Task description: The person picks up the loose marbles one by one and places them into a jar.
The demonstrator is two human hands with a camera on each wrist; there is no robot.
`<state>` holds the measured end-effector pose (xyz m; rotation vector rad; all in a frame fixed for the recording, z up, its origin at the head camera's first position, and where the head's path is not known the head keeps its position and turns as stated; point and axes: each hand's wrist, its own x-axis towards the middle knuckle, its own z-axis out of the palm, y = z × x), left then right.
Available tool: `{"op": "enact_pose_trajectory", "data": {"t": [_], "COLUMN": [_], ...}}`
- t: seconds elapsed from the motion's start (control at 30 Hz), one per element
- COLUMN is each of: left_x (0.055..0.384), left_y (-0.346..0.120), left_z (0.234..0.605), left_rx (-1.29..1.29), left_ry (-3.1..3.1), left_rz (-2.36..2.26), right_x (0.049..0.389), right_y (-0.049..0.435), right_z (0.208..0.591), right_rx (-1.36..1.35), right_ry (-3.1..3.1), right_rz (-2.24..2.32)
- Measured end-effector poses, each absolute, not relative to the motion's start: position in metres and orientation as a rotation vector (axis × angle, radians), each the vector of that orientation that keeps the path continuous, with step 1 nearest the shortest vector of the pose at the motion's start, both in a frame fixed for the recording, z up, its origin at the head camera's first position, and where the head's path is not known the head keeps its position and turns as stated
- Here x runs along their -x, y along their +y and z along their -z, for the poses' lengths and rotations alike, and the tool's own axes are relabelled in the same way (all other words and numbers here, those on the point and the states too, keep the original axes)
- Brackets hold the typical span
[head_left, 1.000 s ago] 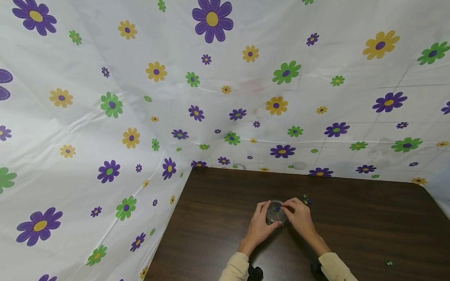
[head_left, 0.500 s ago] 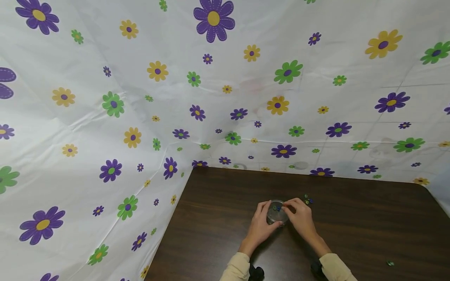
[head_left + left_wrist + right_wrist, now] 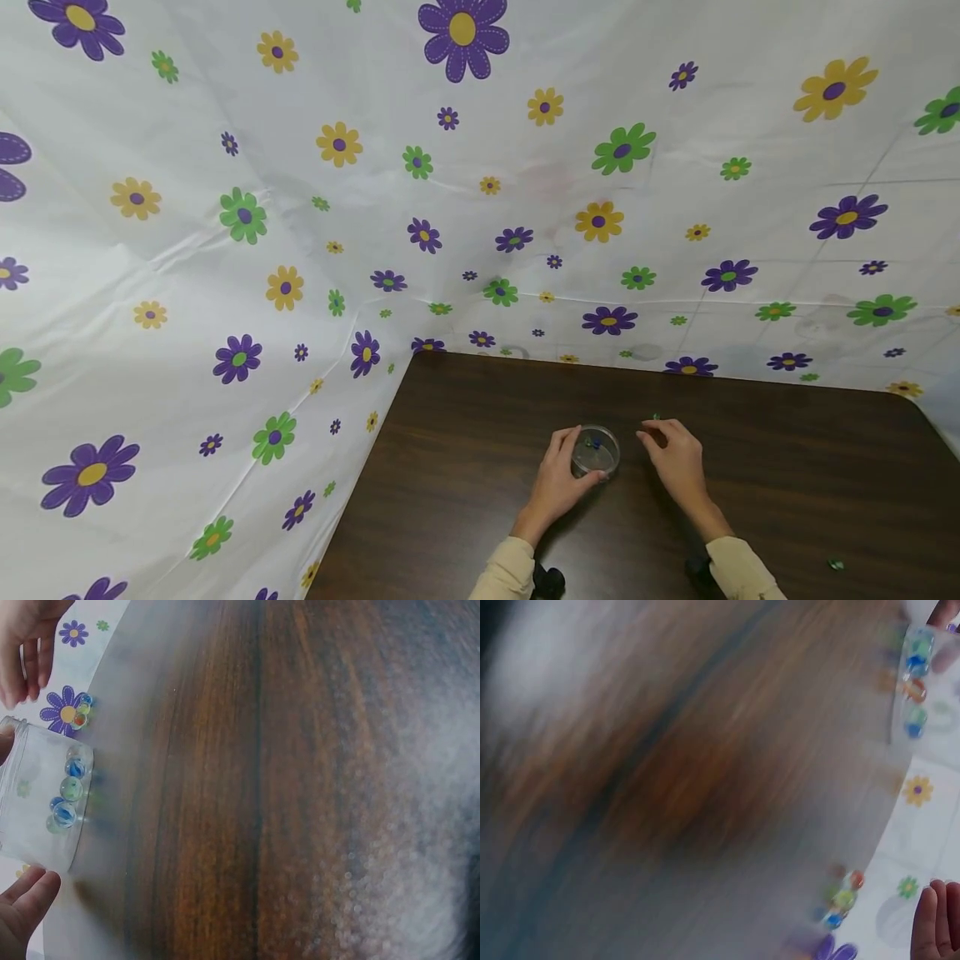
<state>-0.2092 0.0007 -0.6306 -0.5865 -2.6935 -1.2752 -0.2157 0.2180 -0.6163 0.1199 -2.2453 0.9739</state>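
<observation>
My left hand [image 3: 557,482] grips a clear round jar [image 3: 602,463], its thumb and fingers spread round the sides. Inside, several blue and green glass marbles [image 3: 64,814] lie at the bottom, seen through the wall in the left wrist view. To the right of the jar, apart from it, my right hand [image 3: 681,462] hovers over the table with nothing visible in its fingers, which look relaxed in the left wrist view. Close to that hand lies a small group of loose marbles [image 3: 844,898], mostly hidden behind it in the head view.
One stray green marble [image 3: 836,565] lies far to the right on the dark wooden table [image 3: 480,433]. A white flowered sheet [image 3: 300,208] hangs along the back and left of the table.
My right hand has moved away from the jar's mouth, rightward to the loose marbles. The left hand has kept its grip on the jar. The head view has shifted slightly.
</observation>
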Motion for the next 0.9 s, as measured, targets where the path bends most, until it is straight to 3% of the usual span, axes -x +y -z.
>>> {"op": "enact_pose_trajectory", "data": {"t": [0.9], "left_x": [0.21], "left_y": [0.0], "left_z": [0.633], "left_rx": [0.595], "left_ry": [-2.704], "left_rz": [1.262], "right_x": [0.224], "right_y": [0.257], "right_z": [0.624], "right_rx": [0.101], "right_ry": [-2.481], "right_rz": [-0.941]}}
